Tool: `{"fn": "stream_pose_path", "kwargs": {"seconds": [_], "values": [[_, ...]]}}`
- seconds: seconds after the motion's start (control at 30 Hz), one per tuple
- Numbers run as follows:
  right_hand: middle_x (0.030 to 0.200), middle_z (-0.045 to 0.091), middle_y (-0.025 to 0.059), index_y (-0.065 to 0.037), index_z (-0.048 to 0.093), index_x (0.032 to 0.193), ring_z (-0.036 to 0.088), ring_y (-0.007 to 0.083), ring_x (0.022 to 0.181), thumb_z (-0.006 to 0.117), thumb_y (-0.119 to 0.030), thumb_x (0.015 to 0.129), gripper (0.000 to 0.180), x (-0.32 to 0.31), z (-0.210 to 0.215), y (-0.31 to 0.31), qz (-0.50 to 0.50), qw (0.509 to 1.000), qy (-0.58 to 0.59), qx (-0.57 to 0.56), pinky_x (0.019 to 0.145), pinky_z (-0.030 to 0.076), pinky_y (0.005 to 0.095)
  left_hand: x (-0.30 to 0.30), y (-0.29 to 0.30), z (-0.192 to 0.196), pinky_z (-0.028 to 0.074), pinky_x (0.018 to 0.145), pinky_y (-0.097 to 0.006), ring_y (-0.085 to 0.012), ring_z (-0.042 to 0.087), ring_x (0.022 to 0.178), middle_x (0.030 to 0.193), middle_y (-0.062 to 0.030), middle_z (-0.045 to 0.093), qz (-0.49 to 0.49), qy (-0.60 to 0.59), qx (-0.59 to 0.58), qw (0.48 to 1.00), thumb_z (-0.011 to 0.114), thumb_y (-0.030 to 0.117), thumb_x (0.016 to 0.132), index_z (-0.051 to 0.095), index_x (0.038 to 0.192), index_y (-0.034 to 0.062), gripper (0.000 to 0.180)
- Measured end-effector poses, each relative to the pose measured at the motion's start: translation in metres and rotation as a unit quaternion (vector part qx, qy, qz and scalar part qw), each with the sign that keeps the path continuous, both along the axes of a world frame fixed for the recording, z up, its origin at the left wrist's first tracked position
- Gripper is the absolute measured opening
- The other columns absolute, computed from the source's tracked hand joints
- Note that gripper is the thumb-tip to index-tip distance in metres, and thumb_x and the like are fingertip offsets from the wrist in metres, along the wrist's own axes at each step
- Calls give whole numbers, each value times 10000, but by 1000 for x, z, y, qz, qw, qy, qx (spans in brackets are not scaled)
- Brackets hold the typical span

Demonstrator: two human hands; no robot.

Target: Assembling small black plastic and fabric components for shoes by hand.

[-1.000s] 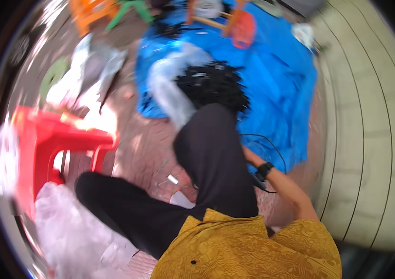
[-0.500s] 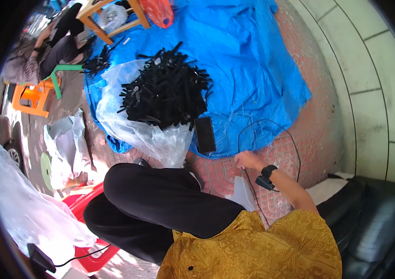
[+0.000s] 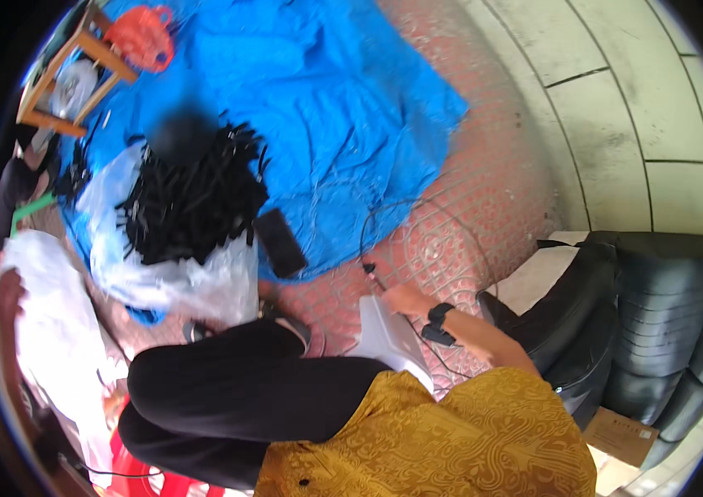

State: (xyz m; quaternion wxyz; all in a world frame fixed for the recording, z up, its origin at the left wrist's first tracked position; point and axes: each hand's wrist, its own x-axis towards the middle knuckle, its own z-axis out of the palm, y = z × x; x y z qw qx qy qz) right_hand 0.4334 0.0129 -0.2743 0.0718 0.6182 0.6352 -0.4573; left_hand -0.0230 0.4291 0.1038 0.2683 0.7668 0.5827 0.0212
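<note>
My right hand, with a black band and small device at the wrist, is low on the right beside my leg. Its fingers are closed on a thin black cable, which loops over the paving. Just under that hand stands a white plastic object, partly hidden by my leg and shirt. At the far left rim is my left hand, dark and blurred, beside a whitish plastic sheet or bag; its fingers are not clear. A heap of black strips lies on clear plastic, with a black phone nearby.
Under the heap spreads a blue tarp. A wooden stool and a red plastic bag stand far left. To the right are a black padded seat or bag, a cardboard box and a tiled wall.
The view has swung to the right, so the tarp and heap appear further left. My left hand now shows at the left rim. My right hand stays at the cable, beside the white object.
</note>
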Motion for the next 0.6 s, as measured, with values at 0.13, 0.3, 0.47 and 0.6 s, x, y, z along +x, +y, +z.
{"fn": "stream_pose_path", "kwargs": {"seconds": [0.13, 0.3, 0.47, 0.6], "values": [[719, 602, 97, -89, 637, 766, 574, 287, 718, 577, -97, 666, 117, -31, -14, 23, -110, 979, 138, 97, 712, 450, 413, 93, -109, 2, 431, 810, -324, -223, 525, 950, 1053, -150, 527, -61, -243, -271, 929, 445, 414, 865, 509, 1043, -3, 457], [774, 649, 31, -154, 674, 807, 598, 188, 738, 593, -33, 636, 225, -14, -22, 25, -133, 969, 184, 101, 812, 422, 351, 160, -199, 34, 435, 809, -370, -307, 556, 919, 973, -173, 576, -309, -516, -431, 673, 553, 273, 824, 543, 1007, -51, 373], [791, 638, 140, -23, 640, 855, 625, 226, 730, 646, -36, 623, 233, -14, -22, 63, -32, 994, 105, -13, 634, 494, 322, 149, -234, 32, 433, 663, -367, -309, 538, 782, 878, -165, 546, -314, -697, -266, 588, 494, 438, 815, 524, 1002, -38, 513], [749, 630, 119, -89, 653, 801, 610, 279, 718, 732, -199, 587, 253, -25, -13, 93, 26, 995, 69, 65, 666, 481, 367, 129, -241, 36, 410, 593, -364, -318, 511, 694, 827, -152, 518, -350, -685, -233, 595, 480, 370, 857, 518, 968, -38, 424]]}}
